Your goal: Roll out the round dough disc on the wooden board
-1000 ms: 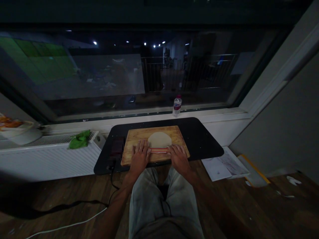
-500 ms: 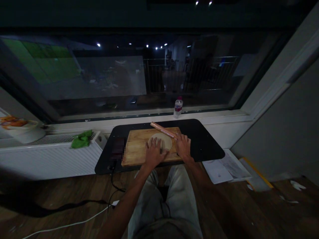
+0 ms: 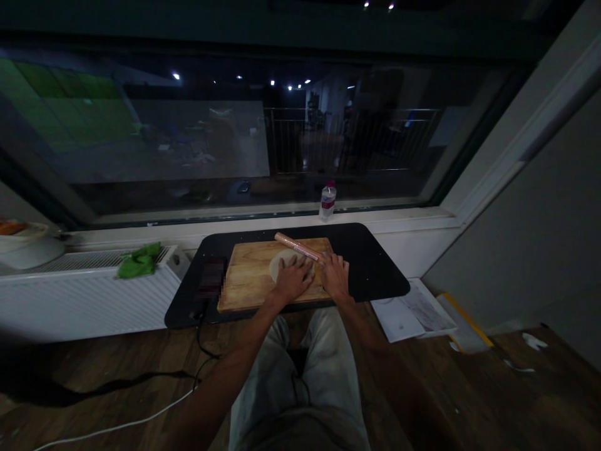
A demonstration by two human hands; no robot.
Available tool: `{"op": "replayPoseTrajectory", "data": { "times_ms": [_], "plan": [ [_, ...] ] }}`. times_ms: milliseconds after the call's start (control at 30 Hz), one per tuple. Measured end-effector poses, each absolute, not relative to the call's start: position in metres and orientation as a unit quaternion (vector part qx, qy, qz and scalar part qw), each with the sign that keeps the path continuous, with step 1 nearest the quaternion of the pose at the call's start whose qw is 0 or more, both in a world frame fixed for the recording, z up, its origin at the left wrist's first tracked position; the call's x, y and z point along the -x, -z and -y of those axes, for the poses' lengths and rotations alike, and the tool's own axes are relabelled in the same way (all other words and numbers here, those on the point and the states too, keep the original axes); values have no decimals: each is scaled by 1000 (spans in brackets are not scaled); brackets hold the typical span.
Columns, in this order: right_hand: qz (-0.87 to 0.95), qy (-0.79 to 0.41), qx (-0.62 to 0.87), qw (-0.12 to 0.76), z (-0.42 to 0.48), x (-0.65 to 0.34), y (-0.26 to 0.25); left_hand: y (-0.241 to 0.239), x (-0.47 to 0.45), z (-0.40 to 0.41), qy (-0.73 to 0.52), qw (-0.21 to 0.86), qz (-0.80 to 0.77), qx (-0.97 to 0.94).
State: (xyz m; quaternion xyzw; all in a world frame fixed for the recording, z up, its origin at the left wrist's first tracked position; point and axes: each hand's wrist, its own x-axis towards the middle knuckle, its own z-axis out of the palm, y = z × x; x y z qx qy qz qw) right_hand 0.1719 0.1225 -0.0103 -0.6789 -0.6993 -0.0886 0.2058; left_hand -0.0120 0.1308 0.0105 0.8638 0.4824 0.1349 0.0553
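A wooden board (image 3: 244,275) lies on a small black table (image 3: 370,263). On the board is a flat round of pale dough (image 3: 277,266). My left hand (image 3: 293,277) rests flat on the dough with its fingers spread. A slim wooden rolling pin (image 3: 297,246) lies slanted across the board's far right corner. My right hand (image 3: 335,275) touches the pin's near end; its fingers curl over that end.
A plastic water bottle (image 3: 327,200) stands on the window sill behind the table. A green cloth (image 3: 137,261) lies on the white radiator at left, a white bowl (image 3: 23,247) farther left. Papers (image 3: 413,316) and cables (image 3: 117,426) lie on the wooden floor.
The rolling pin went from lying across the near part of the dough under both hands to the far right corner. My left hand moved onto the dough.
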Motion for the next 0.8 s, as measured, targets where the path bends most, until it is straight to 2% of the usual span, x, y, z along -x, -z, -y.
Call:
{"op": "replayPoseTrajectory", "data": {
  "times_ms": [300,467,600,700,800],
  "plan": [
    [715,86,666,195,-121,-170,6,-13,65,-124,-114,61,-404,-906],
    [716,74,667,190,-121,-170,3,-13,91,-117,-120,100,-390,-907],
    [746,58,636,190,-120,-171,0,-8,98,-118,-225,101,-455,-856],
    [785,44,590,185,-121,-172,1,-6,105,-122,-306,25,-571,-762],
    [811,39,556,176,-123,-172,3,-10,113,-127,-318,-29,-637,-702]
  ]
}}
